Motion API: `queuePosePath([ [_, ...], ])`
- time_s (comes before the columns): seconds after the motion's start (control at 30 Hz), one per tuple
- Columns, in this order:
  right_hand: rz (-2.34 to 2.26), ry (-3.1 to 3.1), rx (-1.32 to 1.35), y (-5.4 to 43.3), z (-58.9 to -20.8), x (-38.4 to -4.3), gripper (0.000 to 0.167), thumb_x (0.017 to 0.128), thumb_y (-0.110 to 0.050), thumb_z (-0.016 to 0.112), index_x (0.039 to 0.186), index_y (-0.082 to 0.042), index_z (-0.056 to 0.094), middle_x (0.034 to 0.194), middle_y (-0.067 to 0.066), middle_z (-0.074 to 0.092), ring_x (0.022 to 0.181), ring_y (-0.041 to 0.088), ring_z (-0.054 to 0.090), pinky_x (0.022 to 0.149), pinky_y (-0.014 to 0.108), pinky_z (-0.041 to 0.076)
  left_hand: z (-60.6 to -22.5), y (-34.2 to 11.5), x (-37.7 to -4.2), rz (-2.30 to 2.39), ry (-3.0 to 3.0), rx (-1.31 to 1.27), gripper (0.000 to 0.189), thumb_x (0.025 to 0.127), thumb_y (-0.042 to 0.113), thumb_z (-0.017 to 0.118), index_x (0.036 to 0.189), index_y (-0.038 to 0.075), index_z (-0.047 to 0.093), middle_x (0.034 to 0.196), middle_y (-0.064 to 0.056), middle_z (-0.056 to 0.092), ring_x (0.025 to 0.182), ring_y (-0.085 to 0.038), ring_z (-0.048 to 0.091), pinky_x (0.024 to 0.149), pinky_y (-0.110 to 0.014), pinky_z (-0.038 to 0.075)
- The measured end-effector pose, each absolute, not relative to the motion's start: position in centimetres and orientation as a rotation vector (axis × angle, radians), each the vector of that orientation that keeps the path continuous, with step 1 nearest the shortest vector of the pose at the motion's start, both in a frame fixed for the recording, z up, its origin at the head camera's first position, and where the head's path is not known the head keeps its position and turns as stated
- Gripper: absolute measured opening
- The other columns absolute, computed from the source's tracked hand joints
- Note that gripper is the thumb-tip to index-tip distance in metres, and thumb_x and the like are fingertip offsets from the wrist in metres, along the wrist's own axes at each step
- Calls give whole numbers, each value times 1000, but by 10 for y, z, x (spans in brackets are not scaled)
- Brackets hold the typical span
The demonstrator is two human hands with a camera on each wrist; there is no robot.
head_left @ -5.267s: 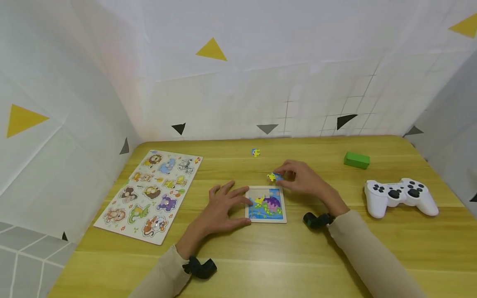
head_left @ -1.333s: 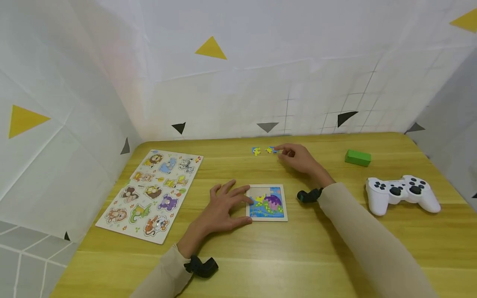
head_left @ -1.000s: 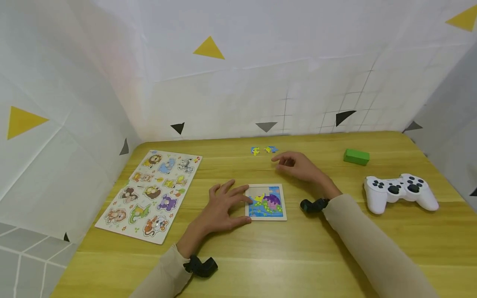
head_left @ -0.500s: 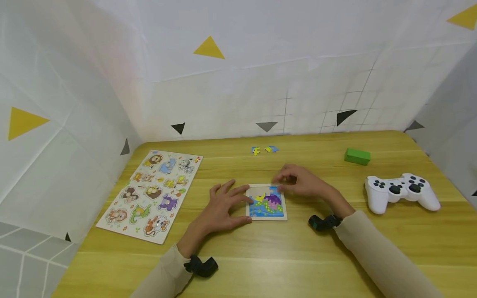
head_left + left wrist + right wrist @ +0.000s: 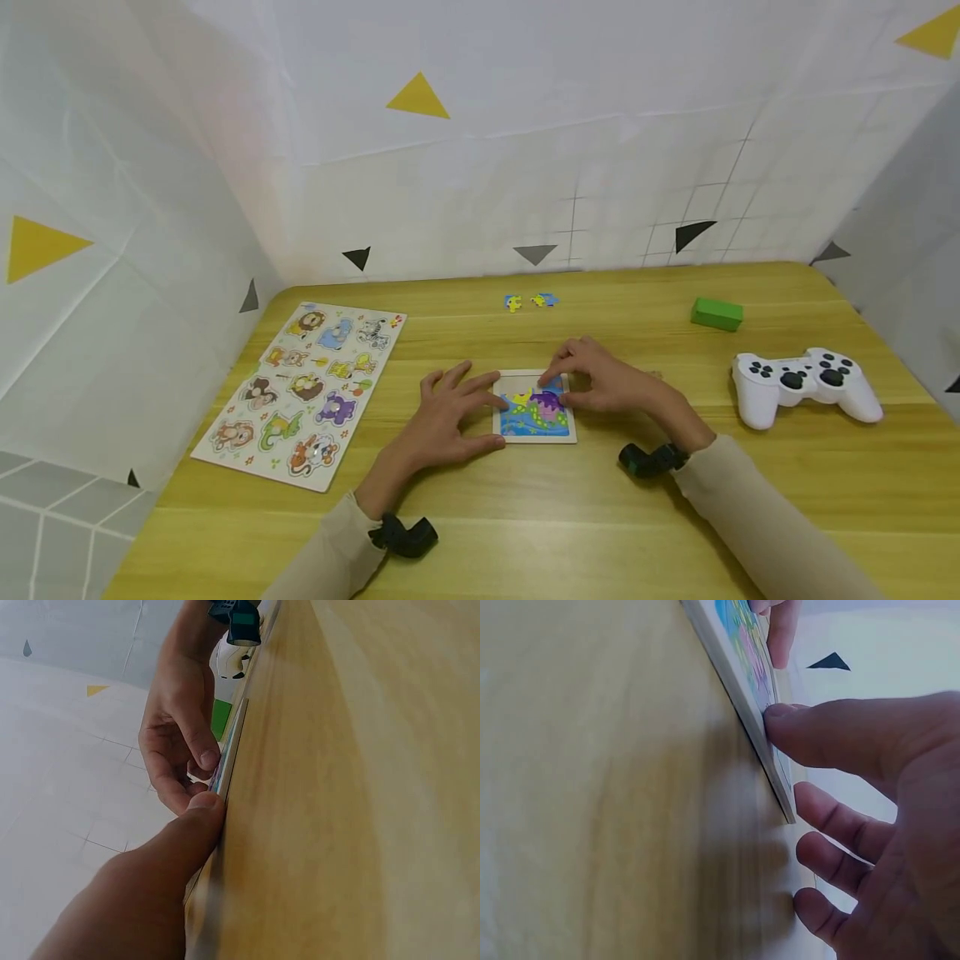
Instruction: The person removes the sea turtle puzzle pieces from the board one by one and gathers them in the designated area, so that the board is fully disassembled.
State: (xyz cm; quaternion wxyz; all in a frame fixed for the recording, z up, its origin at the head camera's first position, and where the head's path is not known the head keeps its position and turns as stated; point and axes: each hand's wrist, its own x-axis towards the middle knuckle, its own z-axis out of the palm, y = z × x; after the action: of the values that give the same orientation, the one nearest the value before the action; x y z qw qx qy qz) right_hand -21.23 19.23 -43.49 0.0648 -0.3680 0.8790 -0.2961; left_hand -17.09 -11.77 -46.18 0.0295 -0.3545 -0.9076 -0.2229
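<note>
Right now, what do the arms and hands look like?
Long beige sleeves; no gloves on the left hand or right hand. A black, bent camera sits behind each hand; no cables show.

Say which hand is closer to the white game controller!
Right. The right hand is left of the white game controller; the left hand is farther left, at the left edge of the jigsaw puzzle.

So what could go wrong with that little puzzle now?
The right hand is touching the puzzle, so it might nudge a piece out of place. The left hand is at the puzzle's left side; if it let go, the puzzle could slide. And the left loose piece and right loose piece both have yellow and blue, so they might get mixed up.
</note>
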Motion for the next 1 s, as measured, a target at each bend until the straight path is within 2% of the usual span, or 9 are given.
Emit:
queuePosePath([
  [0.5,-847,2701,-1132,191,-435,-209,32,89,-8,73,115,-26,77,114,2,61,107,20,44,90,41,36,-463,-118,-172,-669,-2815,-1090,45,88,65,66,125,40,66,162,7,43,155,-40,25,114,-65,15],
  [1.0,-837,2683,-1105,188,-432,-206,31,91,-5,71,113,-26,75,117,4,60,113,24,46,95,46,36,-464,-118,-172,-688,-2807,-1087,43,88,63,68,125,40,66,161,7,44,155,-39,25,114,-65,14],
])
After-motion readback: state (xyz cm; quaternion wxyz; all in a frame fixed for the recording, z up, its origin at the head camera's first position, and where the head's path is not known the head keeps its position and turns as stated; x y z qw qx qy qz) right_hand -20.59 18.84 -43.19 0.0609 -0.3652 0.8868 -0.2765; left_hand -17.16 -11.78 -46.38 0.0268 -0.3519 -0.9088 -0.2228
